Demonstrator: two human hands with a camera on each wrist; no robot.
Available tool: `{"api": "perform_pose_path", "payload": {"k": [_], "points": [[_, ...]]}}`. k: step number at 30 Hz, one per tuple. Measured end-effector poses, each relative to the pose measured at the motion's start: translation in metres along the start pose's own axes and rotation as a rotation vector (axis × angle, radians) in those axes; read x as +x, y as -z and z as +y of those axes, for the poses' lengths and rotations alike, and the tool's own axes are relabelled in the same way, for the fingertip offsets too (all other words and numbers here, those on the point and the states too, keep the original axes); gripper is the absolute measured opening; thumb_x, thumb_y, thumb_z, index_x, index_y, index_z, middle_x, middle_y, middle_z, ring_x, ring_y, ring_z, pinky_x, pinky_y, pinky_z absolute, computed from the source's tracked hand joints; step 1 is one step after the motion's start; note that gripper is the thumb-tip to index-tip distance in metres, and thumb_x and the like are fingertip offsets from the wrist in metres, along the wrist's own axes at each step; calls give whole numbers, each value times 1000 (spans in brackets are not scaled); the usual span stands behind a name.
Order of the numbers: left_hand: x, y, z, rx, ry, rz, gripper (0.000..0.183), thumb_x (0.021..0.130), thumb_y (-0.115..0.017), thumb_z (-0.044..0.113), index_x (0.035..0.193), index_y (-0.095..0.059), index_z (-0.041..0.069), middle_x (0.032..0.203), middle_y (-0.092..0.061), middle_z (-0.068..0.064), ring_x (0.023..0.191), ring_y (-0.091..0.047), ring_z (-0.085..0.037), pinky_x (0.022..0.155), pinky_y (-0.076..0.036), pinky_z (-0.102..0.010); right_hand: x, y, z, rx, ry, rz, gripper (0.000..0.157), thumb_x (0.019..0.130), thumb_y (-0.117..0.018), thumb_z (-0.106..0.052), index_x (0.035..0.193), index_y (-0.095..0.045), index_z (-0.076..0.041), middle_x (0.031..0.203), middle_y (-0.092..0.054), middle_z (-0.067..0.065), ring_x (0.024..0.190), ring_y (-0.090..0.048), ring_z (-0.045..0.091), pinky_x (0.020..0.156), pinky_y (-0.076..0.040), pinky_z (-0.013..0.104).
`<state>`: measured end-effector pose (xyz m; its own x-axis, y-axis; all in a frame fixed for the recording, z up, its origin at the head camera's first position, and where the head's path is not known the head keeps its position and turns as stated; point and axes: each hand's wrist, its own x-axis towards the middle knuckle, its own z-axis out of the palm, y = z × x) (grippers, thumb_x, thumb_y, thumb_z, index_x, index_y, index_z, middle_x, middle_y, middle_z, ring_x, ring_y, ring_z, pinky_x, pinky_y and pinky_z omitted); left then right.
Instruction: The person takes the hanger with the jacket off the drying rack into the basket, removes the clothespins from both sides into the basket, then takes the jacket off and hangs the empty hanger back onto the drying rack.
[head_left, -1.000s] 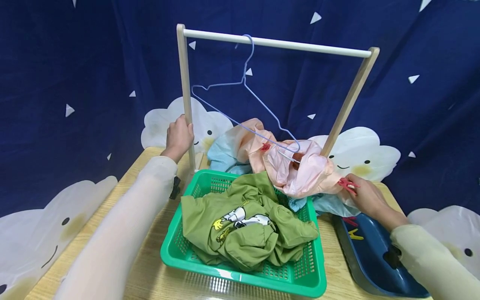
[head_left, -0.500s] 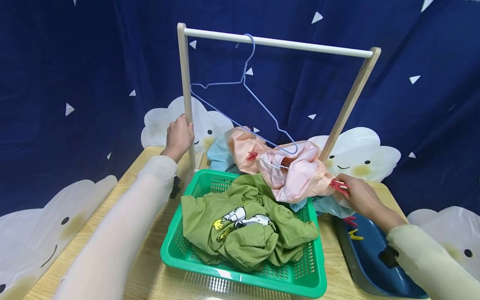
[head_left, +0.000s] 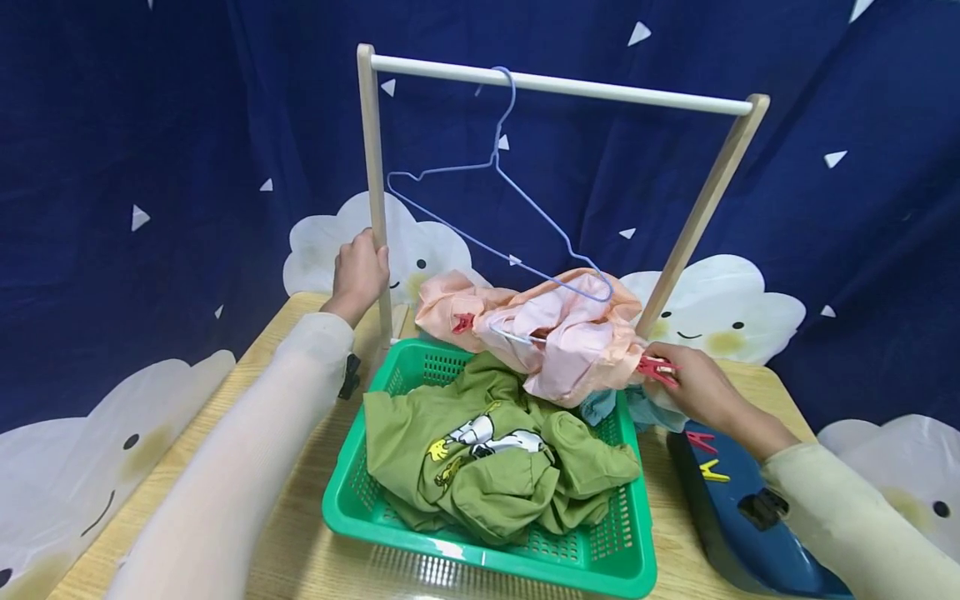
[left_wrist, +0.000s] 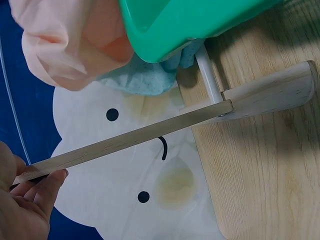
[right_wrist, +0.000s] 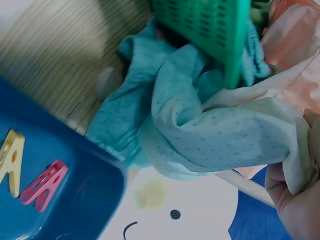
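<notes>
My left hand (head_left: 361, 273) grips the left wooden post (head_left: 372, 150) of a small clothes rack, thumb and fingers wrapped about it in the left wrist view. At the rack's right side, my right hand (head_left: 693, 383) holds a bunched peach garment (head_left: 573, 350) by its edge, beside a red clothespin (head_left: 658, 368). The held cloth (right_wrist: 235, 135) is pale blue and dotted in the right wrist view. A white hanger (head_left: 513, 335) shows inside the garment, and another red clothespin (head_left: 463, 322) clips its left part. A blue wire hanger (head_left: 551, 218) hangs bare on the white rail (head_left: 637, 92).
Under the rack stands a green basket (head_left: 450, 548) with a crumpled olive garment (head_left: 487, 483) in it. On the right, a dark blue tray (head_left: 697, 508) holds a yellow clothespin (head_left: 713, 472) and a pink clothespin (head_left: 701, 442). A navy curtain (head_left: 187, 100) hangs behind.
My right hand has moved left, carrying the peach garment and its clothespins left and slightly nearer over the basket. The left hand keeps its hold on the post.
</notes>
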<state>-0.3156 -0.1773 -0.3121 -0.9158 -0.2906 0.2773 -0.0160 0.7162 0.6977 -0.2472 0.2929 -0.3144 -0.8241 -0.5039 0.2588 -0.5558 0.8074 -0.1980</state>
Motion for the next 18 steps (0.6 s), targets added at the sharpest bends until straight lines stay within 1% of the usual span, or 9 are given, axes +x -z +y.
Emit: {"api": "perform_pose_path", "payload": {"k": [2,5,9,12,16,18], "points": [[0,0,1,-8,-4,0,29,107,-46,18,125,-56,-2,119,-67,-28,112,-66,-45,94,-55,-53,2,1,-3,26,22,10,7,88,-72,-4,93,-70,-8,85,-73,4,76,-65,16,70,-54,41],[1,-1,2,-11,-14,0,28,107,-47,17,124,-57,-2,118,-67,-28,111,-66,-46,94,-55,-54,2,2,-6,69,50,20,6,89,-70,-3,89,-70,-9,83,-72,0,76,-61,9,71,-54,35],[1,-1,2,-12,-26,-5,27,106,-47,17,122,-57,-3,115,-68,-28,110,-66,-46,92,-55,-54,3,5,-10,180,99,37,12,92,-65,3,93,-74,-5,88,-74,4,81,-59,-3,76,-51,17],[2,-1,2,-14,-25,-11,27,107,-47,17,121,-57,-3,113,-68,-27,109,-67,-45,92,-55,-53,4,8,-15,244,156,53,18,92,-62,9,97,-75,-3,91,-75,7,84,-59,-7,77,-47,8],[2,-1,1,-9,-27,-11,28,107,-46,18,120,-59,-3,110,-69,-27,108,-67,-45,93,-54,-54,7,11,-21,298,218,53,22,91,-59,12,96,-74,-4,86,-73,4,80,-59,-6,74,-48,10],[2,-1,1,-11,-33,-8,28,107,-46,18,120,-59,-4,109,-69,-28,106,-67,-45,92,-53,-55,8,13,-24,331,225,45,23,91,-59,12,95,-74,-4,85,-72,1,79,-59,-6,72,-48,11]]}}
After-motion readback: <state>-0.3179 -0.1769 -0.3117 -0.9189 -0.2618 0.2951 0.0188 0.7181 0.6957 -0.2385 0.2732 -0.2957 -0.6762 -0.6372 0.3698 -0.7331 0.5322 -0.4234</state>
